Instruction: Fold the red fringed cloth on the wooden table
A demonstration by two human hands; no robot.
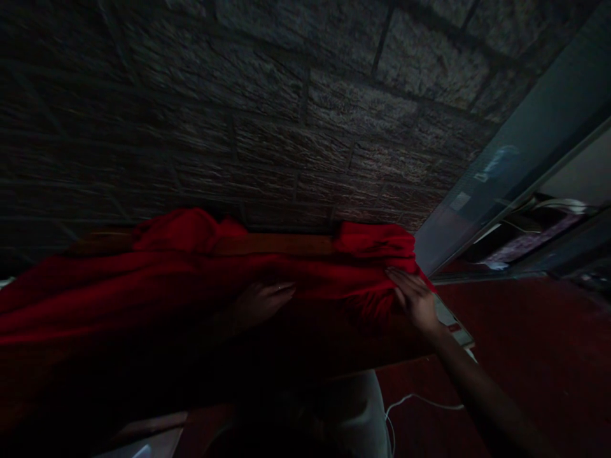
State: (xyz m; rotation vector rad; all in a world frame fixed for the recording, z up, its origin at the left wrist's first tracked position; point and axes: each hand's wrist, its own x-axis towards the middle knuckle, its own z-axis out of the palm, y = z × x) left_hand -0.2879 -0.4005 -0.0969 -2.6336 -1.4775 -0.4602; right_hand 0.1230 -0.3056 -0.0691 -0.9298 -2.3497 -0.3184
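Observation:
A long red cloth [191, 280] lies along a brown wooden table [286, 243], with bunched parts at the back left and back right and a fringe near its right end. My left hand [267, 300] rests against the cloth's front edge near the middle; the picture there is dark, and whether its fingers grip the fabric is hard to tell. Toward the right end, my right hand [414, 296] lies on the cloth with its fingers stretched out over the fabric.
A stone block wall [286, 127] rises behind the table. To the right are a grey door frame [496, 165] and a red floor [534, 343]. A white cable [424, 399] runs over the floor beside a pale chair [367, 413] in front of the table.

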